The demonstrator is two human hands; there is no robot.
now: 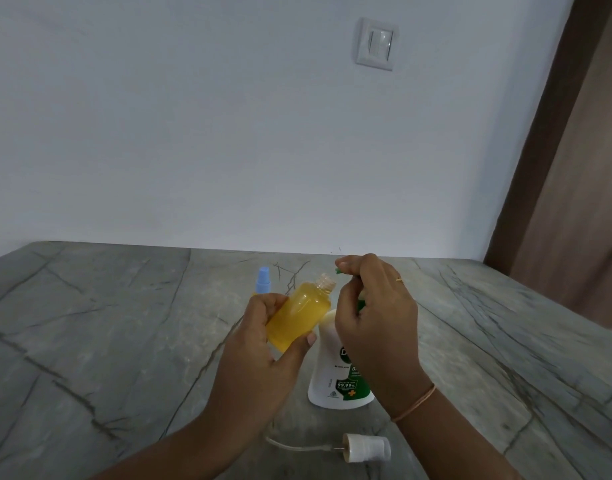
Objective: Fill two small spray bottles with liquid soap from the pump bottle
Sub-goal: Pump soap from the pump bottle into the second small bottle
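My left hand grips a small clear spray bottle that is nearly full of yellow soap, tilted with its open neck up and to the right. My right hand is curled over the green pump head of the white pump bottle, whose spout tip sits beside the small bottle's neck. A second small bottle with a blue spray cap stands behind my left hand, mostly hidden. A white spray cap with its dip tube lies on the counter in front.
Everything sits on a grey veined stone counter against a white wall with a switch plate. A brown door frame runs along the right side.
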